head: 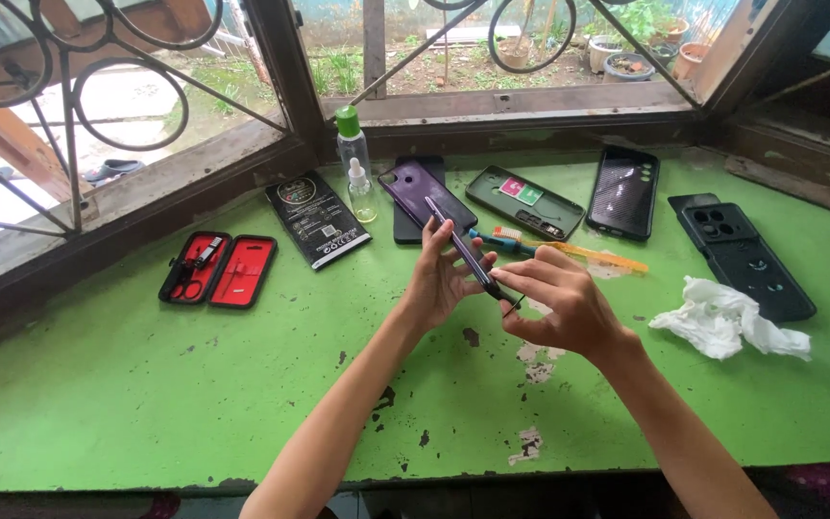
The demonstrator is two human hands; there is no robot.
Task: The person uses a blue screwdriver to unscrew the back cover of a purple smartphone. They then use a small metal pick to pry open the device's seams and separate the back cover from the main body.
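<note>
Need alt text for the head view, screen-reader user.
Two bare hands hold a slim dark phone edge-on above a worn green table: the left hand steadies it while the right hand works a thin tool at its lower end. Behind lie phone cases, a toothbrush, two small bottles, an open red tool kit and crumpled tissue.

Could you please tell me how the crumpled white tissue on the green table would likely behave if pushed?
The crumpled white tissue looks soft and loosely wadded, so it would probably deform rather than slide as one piece. It seems very light, so it may drag or catch on the chipped green painted table.
</note>
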